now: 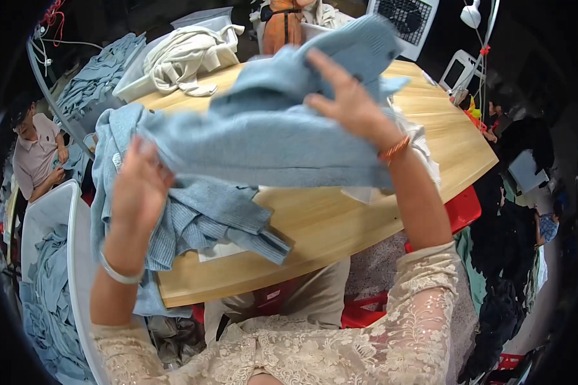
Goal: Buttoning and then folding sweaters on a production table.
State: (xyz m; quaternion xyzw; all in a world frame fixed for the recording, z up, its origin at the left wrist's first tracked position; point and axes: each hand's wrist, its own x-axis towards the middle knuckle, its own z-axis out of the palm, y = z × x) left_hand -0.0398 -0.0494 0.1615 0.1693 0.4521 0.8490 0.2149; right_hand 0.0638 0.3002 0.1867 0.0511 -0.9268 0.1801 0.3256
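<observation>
A light blue knitted cardigan point(270, 151) stretches across in front of me above the table, blurred by motion, with a dark button near its raised, ribbed end. My left hand point(141, 176) is closed at the cardigan's left edge, its fingertips smeared. My right hand point(353, 102) lies over the right part of the cloth, with index finger and thumb stretched apart; its other fingers are partly hidden. Below and left, more light blue knitwear point(205, 215) with ribbed edges lies heaped on the table and hangs over its left side.
The wooden table point(327, 218) has a curved front edge. White garments fill a bin point(135, 80) at the back left. Blue knitwear lies in a tall white bin point(77, 269) on my left. Past it sits another person point(38, 151). A red stool point(462, 208) stands right.
</observation>
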